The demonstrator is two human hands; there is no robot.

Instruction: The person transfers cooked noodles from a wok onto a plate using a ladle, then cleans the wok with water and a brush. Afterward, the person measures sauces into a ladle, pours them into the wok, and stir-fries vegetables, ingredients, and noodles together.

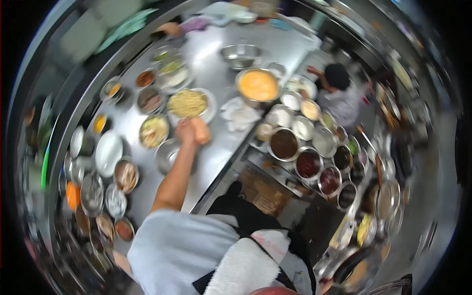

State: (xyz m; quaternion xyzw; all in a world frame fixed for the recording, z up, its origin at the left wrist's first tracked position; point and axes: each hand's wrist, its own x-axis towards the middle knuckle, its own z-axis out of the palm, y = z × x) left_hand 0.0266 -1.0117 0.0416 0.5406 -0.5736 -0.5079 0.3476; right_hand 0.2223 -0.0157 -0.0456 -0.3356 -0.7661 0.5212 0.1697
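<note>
My left arm reaches forward over the steel counter (pixel 216 162). My left hand (pixel 186 131) is closed at the near edge of a plate of yellow noodles (pixel 188 103). A soft-looking peach-coloured thing (pixel 200 131) shows beside its fingers and seems held; blur hides its kind. Below the wrist sits a steel bowl (pixel 168 156). A bowl of pale mixed food (pixel 154 132) stands to the left. Of my right hand (pixel 325 285), only a small part shows at the bottom, near a dark pan (pixel 354 268); its fingers are hidden.
A bowl of orange liquid (pixel 258 84) and a crumpled white cloth (pixel 239 114) lie ahead. Several containers of dark sauce (pixel 284 143) line the right station. A co-worker (pixel 339 96) is beyond them. Bowls and a white oval dish (pixel 108 153) crowd the left.
</note>
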